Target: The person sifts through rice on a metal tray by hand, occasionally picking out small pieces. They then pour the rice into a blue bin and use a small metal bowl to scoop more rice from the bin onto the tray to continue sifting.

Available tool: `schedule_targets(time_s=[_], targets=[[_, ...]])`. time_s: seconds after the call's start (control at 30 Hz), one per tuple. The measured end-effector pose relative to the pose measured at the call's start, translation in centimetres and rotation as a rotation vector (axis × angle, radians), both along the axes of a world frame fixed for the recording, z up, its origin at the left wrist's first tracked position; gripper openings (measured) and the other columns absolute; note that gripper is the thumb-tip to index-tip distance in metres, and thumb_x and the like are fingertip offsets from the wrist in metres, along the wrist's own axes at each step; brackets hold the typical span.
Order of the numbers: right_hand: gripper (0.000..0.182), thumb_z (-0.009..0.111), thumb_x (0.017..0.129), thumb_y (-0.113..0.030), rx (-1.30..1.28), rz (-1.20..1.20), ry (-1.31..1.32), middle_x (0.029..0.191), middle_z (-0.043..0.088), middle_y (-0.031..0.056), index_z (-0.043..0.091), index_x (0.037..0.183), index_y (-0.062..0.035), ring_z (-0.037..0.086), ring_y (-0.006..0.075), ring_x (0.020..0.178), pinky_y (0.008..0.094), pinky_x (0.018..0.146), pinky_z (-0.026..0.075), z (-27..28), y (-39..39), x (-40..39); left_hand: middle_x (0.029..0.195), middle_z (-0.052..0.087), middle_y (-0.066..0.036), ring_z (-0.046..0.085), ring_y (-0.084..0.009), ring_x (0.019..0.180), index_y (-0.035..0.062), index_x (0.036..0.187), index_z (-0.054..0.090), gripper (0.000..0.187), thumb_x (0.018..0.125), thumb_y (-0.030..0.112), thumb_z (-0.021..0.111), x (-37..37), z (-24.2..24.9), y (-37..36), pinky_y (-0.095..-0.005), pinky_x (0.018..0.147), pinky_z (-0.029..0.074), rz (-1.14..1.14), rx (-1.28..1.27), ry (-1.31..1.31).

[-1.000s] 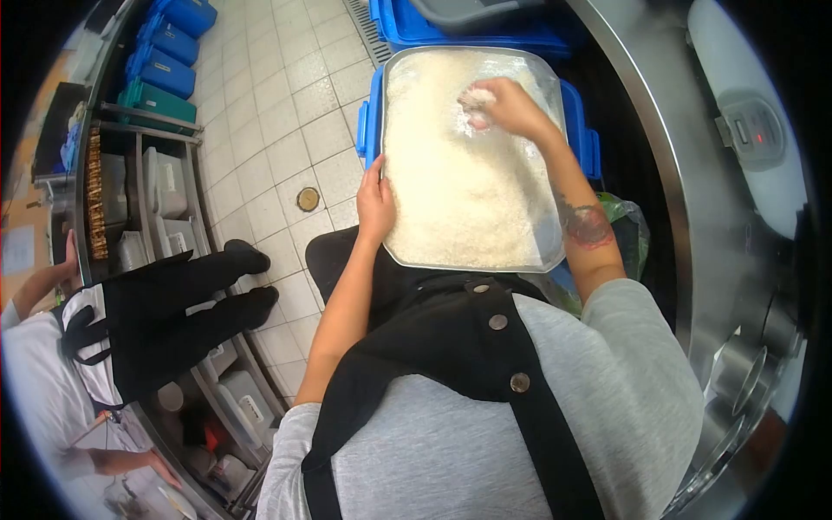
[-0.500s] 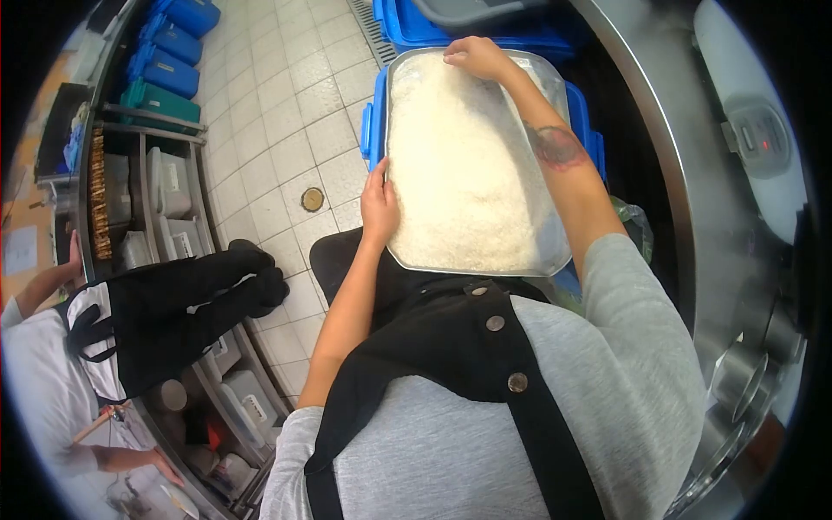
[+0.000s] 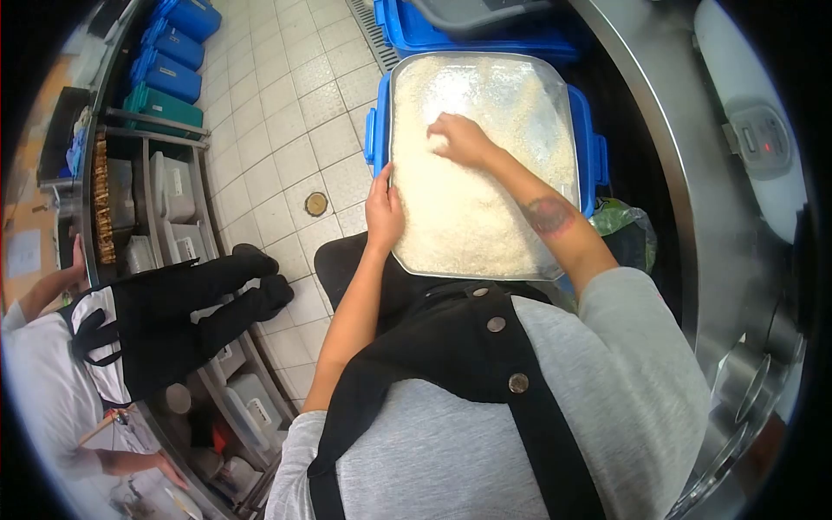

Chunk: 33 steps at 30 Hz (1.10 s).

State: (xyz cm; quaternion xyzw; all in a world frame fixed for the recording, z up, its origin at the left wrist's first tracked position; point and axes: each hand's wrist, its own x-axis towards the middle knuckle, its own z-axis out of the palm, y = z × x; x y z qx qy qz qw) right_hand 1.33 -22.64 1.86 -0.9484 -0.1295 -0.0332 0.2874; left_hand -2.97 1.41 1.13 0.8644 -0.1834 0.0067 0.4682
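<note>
A metal tray (image 3: 485, 276) filled with pale, crumb-like grains (image 3: 468, 217) rests on a blue lidded bin (image 3: 589, 147) in front of me. The tray's bottom shows through a thin layer at the upper right. My left hand (image 3: 384, 211) grips the tray's left rim, fingers wrapped along the edge. My right hand (image 3: 459, 140) is in the grains at the upper middle of the tray, its fingers curled down. Whether it holds any grains is hidden.
A co-worker (image 3: 156, 321) in a dark apron stands at a counter on the left. Blue bins (image 3: 165, 74) and a green bin (image 3: 165, 106) line the upper left. A steel counter (image 3: 633, 78) curves along the right. A plastic bag (image 3: 620, 221) lies beside the bin.
My right hand has moved from the tray's far edge toward me, into the grains. More bare tray bottom shows at the far end. My left hand stays on the rim.
</note>
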Motion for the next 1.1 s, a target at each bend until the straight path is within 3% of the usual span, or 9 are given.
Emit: schedule_targets(time_s=[0.2,0.27,0.37,0.5,0.57,0.8,0.93,1.03,1.1], targets=[[0.042,0.071,0.075,-0.008,0.032,-0.257,0.321,0.101,0.069,0.0202,0.066,0.117,-0.0059,0.065,0.0321,0.099,0.0395,0.089,0.049,4.1,-3.6,-3.2,0.123,0.057,-0.025,0.056,-0.039,0.115,-0.0012,0.131,0.05,0.041,0.091,-0.001,0.046,0.2,-0.3,0.1,-0.0413,0.097,0.044,-0.004,-0.003,-0.007],[0.036,0.065,0.076,-0.001,0.412,-0.6,0.58,0.096,0.072,0.0183,0.068,0.112,-0.0002,0.068,0.0271,0.087,0.0351,0.084,0.051,9.0,-4.4,-3.3,0.123,0.057,-0.024,0.056,-0.0389,0.115,-0.0012,0.131,0.05,0.04,0.091,-0.001,0.046,0.2,-0.3,0.2,-0.0413,0.097,0.044,-0.003,-0.007,-0.025],[0.037,0.061,0.079,-0.001,0.284,-0.452,0.212,0.102,0.071,0.017,0.066,0.116,0.0005,0.067,0.0231,0.095,0.0336,0.087,0.051,10.8,-6.5,-2.9,0.123,0.057,-0.024,0.056,-0.039,0.115,-0.0003,0.131,0.05,0.041,0.091,-0.001,0.046,0.1,-0.2,0.0,-0.0412,0.098,0.044,0.002,-0.004,-0.004],[0.037,0.055,0.085,-0.004,0.354,-0.341,0.127,0.111,0.068,0.0171,0.063,0.121,0.0011,0.064,0.0231,0.103,0.0333,0.09,0.049,12.2,-7.1,-2.4,0.124,0.057,-0.024,0.056,-0.0389,0.115,0.0009,0.132,0.05,0.041,0.091,0.0,0.046,0.1,-0.6,-0.1,-0.0414,0.098,0.044,0.016,-0.006,-0.028],[0.038,0.053,0.09,-0.009,0.578,-0.417,0.264,0.12,0.064,0.0166,0.059,0.126,0.0005,0.061,0.0239,0.109,0.0325,0.093,0.047,13.1,-6.8,-2.5,0.124,0.057,-0.023,0.056,-0.0388,0.115,0.0012,0.132,0.05,0.041,0.091,0.0,0.046,0.0,-0.3,0.0,-0.0414,0.098,0.044,0.022,-0.001,-0.027],[0.047,0.059,0.093,-0.03,0.34,-0.373,0.07,0.12,0.065,0.0172,0.057,0.128,0.0001,0.06,0.0316,0.113,0.0363,0.099,0.044,11.0,-6.4,-4.9,0.126,0.057,-0.023,0.056,-0.0383,0.116,0.0014,0.133,0.05,0.041,0.092,0.001,0.046,0.1,0.0,0.0,-0.0409,0.098,0.044,0.011,0.014,-0.001],[0.056,0.061,0.09,-0.042,-0.289,-0.43,0.232,0.148,0.04,0.0162,0.051,0.138,-0.0149,0.032,0.0324,0.14,0.062,0.108,0.031,10.3,-0.7,-10.9,0.125,0.057,-0.023,0.056,-0.0382,0.115,0.0013,0.133,0.05,0.04,0.092,0.001,0.045,0.1,-0.1,0.1,-0.0407,0.097,0.044,0.017,0.004,0.011],[0.055,0.062,0.088,-0.043,-0.373,-0.143,0.191,0.155,0.029,0.008,0.049,0.14,-0.0274,0.022,0.0303,0.144,0.0734,0.106,0.021,6.7,1.5,-14.6,0.124,0.057,-0.023,0.057,-0.038,0.115,0.0009,0.132,0.049,0.04,0.092,0.001,0.045,0.1,0.2,0.0,-0.0402,0.097,0.044,0.002,-0.006,0.0],[0.051,0.062,0.088,-0.041,-0.355,-0.068,0.108,0.154,0.031,0.0044,0.051,0.136,-0.0294,0.023,0.029,0.144,0.0727,0.107,0.02,4.7,1.4,-14.9,0.124,0.057,-0.023,0.057,-0.0379,0.115,0.0007,0.132,0.049,0.041,0.092,0.001,0.045,0.1,0.3,0.2,-0.04,0.097,0.044,0.002,0.009,0.009]])
